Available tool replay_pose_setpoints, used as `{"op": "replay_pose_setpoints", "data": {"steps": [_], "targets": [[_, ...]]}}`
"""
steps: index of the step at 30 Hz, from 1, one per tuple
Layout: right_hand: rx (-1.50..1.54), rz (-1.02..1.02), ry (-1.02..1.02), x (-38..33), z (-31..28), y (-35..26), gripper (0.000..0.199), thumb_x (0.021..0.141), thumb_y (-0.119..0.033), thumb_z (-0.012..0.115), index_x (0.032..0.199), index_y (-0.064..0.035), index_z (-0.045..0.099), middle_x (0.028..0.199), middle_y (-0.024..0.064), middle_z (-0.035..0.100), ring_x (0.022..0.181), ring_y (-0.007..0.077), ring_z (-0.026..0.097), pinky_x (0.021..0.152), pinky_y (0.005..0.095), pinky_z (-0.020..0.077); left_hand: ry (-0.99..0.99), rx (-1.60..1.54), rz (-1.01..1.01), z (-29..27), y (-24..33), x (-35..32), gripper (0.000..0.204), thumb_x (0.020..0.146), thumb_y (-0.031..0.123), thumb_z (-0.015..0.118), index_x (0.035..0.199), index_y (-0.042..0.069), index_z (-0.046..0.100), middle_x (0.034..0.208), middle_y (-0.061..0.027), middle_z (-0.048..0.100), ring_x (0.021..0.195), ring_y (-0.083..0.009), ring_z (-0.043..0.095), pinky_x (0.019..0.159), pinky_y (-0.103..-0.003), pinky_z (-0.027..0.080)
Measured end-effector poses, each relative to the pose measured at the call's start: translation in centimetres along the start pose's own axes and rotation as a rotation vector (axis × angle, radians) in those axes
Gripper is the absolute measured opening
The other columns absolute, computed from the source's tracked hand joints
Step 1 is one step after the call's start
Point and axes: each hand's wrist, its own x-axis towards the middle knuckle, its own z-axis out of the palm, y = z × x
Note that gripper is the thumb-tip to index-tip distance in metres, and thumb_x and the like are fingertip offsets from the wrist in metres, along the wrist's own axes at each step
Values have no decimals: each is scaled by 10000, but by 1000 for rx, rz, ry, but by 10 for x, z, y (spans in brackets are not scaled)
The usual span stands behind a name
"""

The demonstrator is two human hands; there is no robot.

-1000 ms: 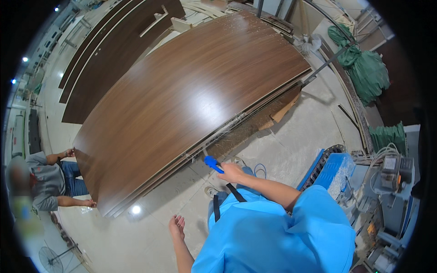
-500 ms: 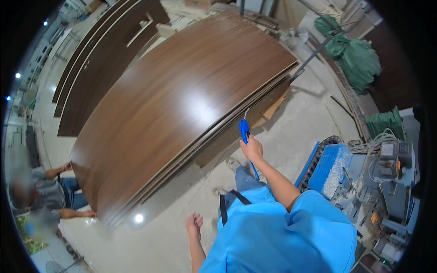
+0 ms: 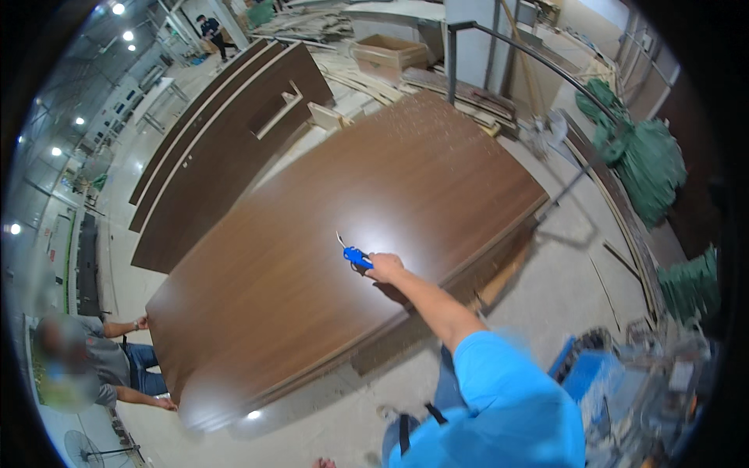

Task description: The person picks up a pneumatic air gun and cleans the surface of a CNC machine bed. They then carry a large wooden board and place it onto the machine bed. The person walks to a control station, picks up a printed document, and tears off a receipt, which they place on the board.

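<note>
A blue air blow gun [image 3: 357, 257] with a thin bent metal nozzle is gripped in my right hand [image 3: 385, 267]. My right arm reaches out over a large brown wood-grain panel [image 3: 296, 312], the top one of a stack. The nozzle points away from me, above the panel's glossy middle; whether it touches the surface I cannot tell. Only the fingers of my left hand [image 3: 324, 463] show at the lower edge, loosely apart and with nothing seen in them. At the panel's left end, a co-worker [image 3: 117, 359] has both hands on its edge.
More brown panels [image 3: 226, 156] lean at the far left, one with a cutout. Behind the stack are a wooden box [image 3: 390, 56] and scrap boards. A bent metal rail [image 3: 538, 51] and green sacks [image 3: 651, 168] stand right. Blue machinery [image 3: 593, 382] is close on my right.
My right hand has moved forward and left with the blow gun, from beside the stack's near edge to over the panel. My left hand has dropped toward the lower edge. The view has tilted up.
</note>
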Motion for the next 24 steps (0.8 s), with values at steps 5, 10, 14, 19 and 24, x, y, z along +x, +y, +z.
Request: {"op": "replay_pose_setpoints", "data": {"steps": [5, 10, 14, 19, 24], "targets": [[165, 106, 136, 152, -37, 43, 467, 871, -356, 765, 1168, -21, 632, 1126, 177, 721, 1067, 322, 704, 914, 436, 561, -144, 328, -109, 136, -43, -99, 491, 1042, 388, 537, 1372, 25, 518, 1215, -167, 642, 1041, -280, 659, 851, -375, 545], [230, 316, 267, 171, -83, 108, 540, 886, -377, 766, 1211, 14, 583, 1105, 204, 723, 1053, 346, 709, 911, 444, 568, -369, 517, -4, 270, -20, -157, 491, 1051, 391, 535, 1384, 31, 526, 1241, -170, 654, 1071, -281, 668, 887, -380, 541], [352, 503, 314, 101, -117, 166, 542, 890, -377, 766, 1195, 24, 568, 1086, 242, 716, 1043, 373, 706, 901, 462, 565, -448, 453, 119, 337, 12, -181, 472, 1060, 385, 530, 1386, 44, 547, 1282, -175, 663, 1106, -272, 675, 930, -384, 527], [385, 643, 346, -63, -113, 226, 475, 895, -393, 750, 1136, -24, 571, 1022, 239, 721, 962, 409, 709, 836, 505, 556, -389, 432, 281, 357, 55, -183, 468, 1048, 395, 529, 1361, 48, 552, 1220, -156, 671, 1050, -257, 677, 926, -384, 515], [292, 786, 421, -224, -71, 310, 398, 896, -404, 734, 1076, -70, 617, 955, 229, 724, 910, 454, 695, 792, 553, 536, -221, 198, 360, 349, 43, -168, 405, 1030, 378, 544, 1270, 54, 571, 1133, -135, 683, 949, -230, 682, 822, -355, 532]]}}
